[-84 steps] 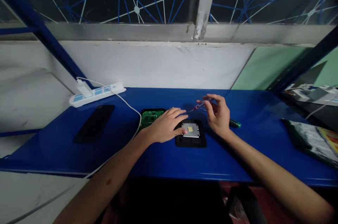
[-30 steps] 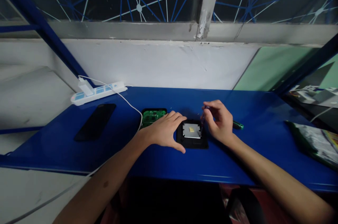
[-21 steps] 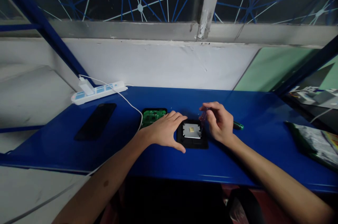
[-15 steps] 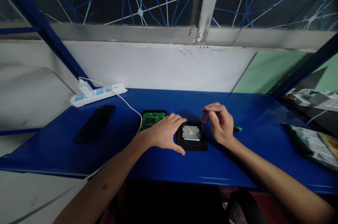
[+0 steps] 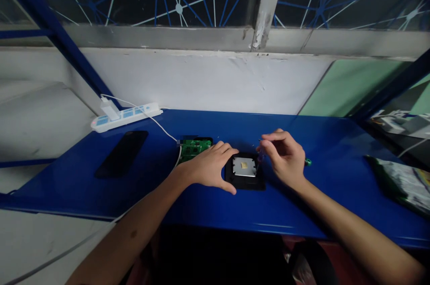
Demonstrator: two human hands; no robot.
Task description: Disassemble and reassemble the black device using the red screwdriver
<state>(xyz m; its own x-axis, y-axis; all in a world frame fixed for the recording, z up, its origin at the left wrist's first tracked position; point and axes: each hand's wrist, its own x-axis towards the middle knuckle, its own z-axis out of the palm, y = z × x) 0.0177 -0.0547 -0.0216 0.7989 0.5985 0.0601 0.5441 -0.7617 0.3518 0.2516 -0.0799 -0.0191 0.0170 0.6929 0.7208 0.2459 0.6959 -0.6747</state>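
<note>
My left hand (image 5: pixel 213 166) lies with thumb and fingers spread at the left edge of a black plastic casing (image 5: pixel 247 183), seemingly touching it. On the casing is a silver metal plate (image 5: pixel 249 171) with a small pale yellow pad (image 5: pixel 244 166) at its middle. To the right, my right hand (image 5: pixel 285 155) pinches a slim screwdriver (image 5: pixel 261 156) with a see-through purplish handle. It stands nearly upright, its thin shaft reaching down to the plate's right edge. Behind my left hand, a green circuit board (image 5: pixel 195 147) sits in a black shell, partly covered by the hand.
A black phone-like slab (image 5: pixel 121 154) lies on the blue table (image 5: pixel 215 213) at left. Behind it is a white power strip (image 5: pixel 129 117) with a plugged-in charger and a white cable (image 5: pixel 161 127). A green-ended tool (image 5: pixel 308 162) shows beyond my right hand. A plastic packet (image 5: pixel 399 182) lies far right.
The view has shifted slightly. My right hand has turned a little and its fingers have moved on the screwdriver's handle. My left hand stays in place at the casing.
</note>
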